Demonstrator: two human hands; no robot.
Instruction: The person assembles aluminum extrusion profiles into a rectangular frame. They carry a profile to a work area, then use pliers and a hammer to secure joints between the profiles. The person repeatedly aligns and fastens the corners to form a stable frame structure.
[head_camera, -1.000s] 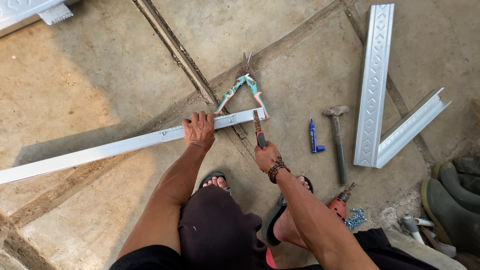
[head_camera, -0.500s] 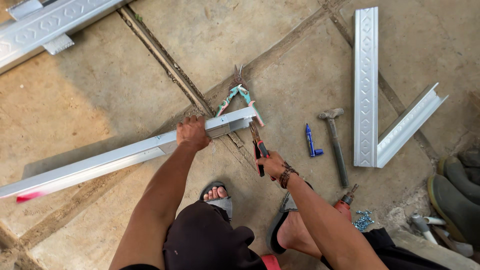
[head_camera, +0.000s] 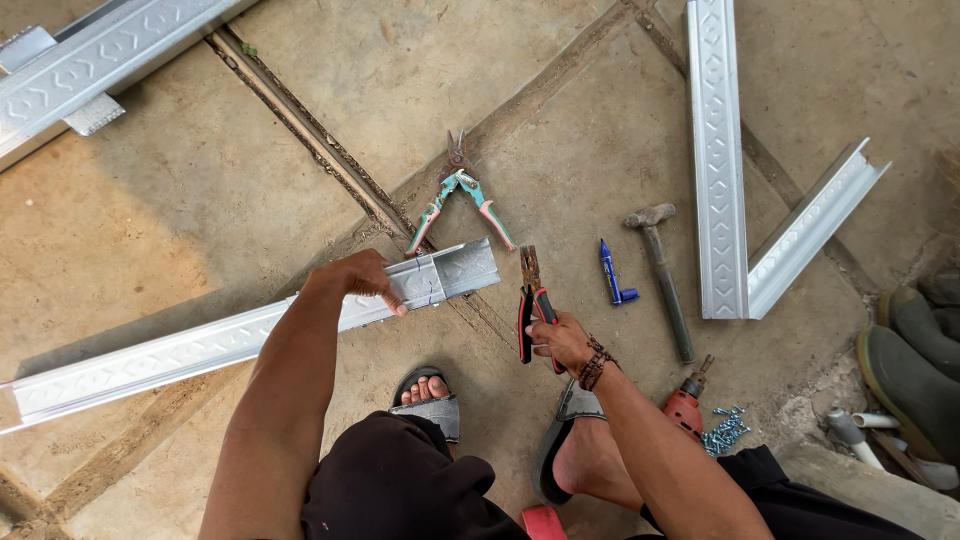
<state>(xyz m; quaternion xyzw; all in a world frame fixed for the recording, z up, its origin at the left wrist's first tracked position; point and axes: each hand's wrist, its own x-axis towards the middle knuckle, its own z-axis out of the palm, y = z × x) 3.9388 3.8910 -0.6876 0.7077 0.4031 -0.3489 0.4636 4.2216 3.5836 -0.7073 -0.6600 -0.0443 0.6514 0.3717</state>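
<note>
Two hands at work, seen from above, person crouched w/ sandalled feet on concrete floor (head_camera: 250, 200).

Nearest: right hand (head_camera: 562, 340) is closed round the red/black grips of pliers (head_camera: 530, 300), handles squeezed near together, nose pointing away from the body toward the cut end of the channel — prob. held ready just beside that end, not touching it. Left hand (head_camera: 360, 282) lies on top of the channel (head_camera: 240, 335), fingers curled over it, index finger pressing down near a pen mark; it looks like a steadying grip, keeping the piece from sliding.

Channel is a long embossed metal profile lying flat on the floor. Long axis runs lower-left to upper-right; its near end points up-right, stopping just short of the pliers.

Farther out: snips (head_camera: 458, 195) w/ green/pink handles, splayed open, just beyond the channel end. Blue marker (head_camera: 612, 275) and hammer (head_camera: 662, 280) lie to the right, both roughly parallel, heads away. Drill (head_camera: 685, 405) and screws (head_camera: 727, 428) sit by the right knee. Two more profile offcuts (head_camera: 720, 150) far right, forming a V.
</note>
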